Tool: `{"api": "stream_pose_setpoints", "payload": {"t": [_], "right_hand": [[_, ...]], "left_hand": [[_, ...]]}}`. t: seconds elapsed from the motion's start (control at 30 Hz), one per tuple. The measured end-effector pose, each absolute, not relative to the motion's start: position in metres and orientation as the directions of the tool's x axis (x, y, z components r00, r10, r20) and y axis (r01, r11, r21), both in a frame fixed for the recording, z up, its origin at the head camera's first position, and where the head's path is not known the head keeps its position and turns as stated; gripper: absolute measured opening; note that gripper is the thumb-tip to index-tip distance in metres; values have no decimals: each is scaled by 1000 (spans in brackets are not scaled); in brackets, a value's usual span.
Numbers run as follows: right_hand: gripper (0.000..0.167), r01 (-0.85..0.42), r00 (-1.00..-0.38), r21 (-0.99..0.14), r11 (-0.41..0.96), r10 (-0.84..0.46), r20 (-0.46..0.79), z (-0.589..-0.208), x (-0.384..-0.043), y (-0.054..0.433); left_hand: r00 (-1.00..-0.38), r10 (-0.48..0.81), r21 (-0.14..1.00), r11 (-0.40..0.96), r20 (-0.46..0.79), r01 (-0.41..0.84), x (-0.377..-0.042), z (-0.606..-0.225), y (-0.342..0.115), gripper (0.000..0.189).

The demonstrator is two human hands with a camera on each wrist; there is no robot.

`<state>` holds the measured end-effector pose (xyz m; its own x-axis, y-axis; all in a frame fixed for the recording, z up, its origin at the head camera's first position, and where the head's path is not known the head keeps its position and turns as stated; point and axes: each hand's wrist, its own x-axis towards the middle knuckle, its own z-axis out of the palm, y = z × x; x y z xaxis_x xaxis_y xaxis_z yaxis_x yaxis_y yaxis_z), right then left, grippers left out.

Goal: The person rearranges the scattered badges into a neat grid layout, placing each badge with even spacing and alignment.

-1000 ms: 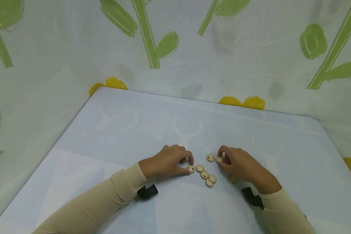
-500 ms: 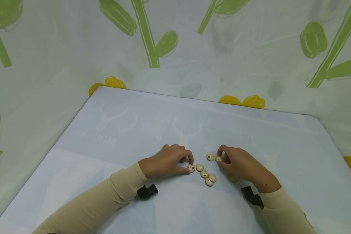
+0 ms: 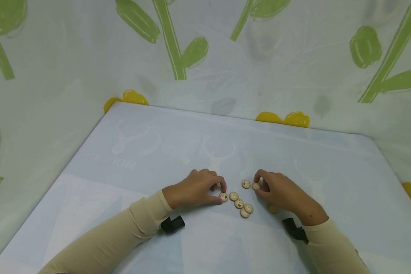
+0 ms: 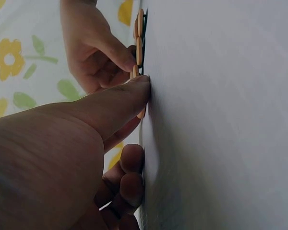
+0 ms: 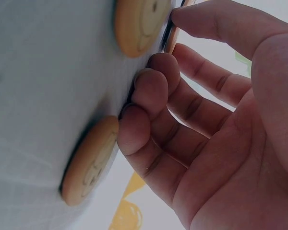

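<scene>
My left hand pinches a small round wooden disc with a drawn face between thumb and index finger, flat against the table. To the right, my right hand pinches a second wooden disc. Just left of that one lies a loose disc with a dark mark. Between the hands runs a slanting row of face discs, the nearest ones overlapping. One more disc lies beneath my right palm; in the right wrist view a disc sits by the little fingertip.
A pale blue-and-white table cover with faint deer-head prints spreads under both arms. Black wrist mounts hang below each cuff. Behind the table's far edge rises a white cloth with green leaves and yellow flowers.
</scene>
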<state>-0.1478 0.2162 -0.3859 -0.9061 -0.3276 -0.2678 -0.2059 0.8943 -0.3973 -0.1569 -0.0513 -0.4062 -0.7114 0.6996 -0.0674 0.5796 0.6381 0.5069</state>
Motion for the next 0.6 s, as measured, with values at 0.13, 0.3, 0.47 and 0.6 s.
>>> {"api": "stream_pose_setpoints", "payload": {"t": [0.13, 0.3, 0.47, 0.6], "right_hand": [[19, -208, -903, -401, 892, -333, -272, -384, -148, 217], [20, -212, -906, -397, 893, -332, -262, -384, -149, 217], [21, -191, -903, -404, 894, -322, -285, -384, -148, 217], [24, -193, -900, -410, 891, -327, -289, -383, -148, 218]], "left_hand": [[-711, 699, 514, 639, -78, 572, -157, -404, -52, 19], [-712, 700, 505, 635, -55, 584, -158, -405, -52, 19], [-710, 702, 508, 635, -64, 582, -157, -405, -52, 19], [-710, 701, 505, 636, -61, 584, -157, -404, -51, 19]]}}
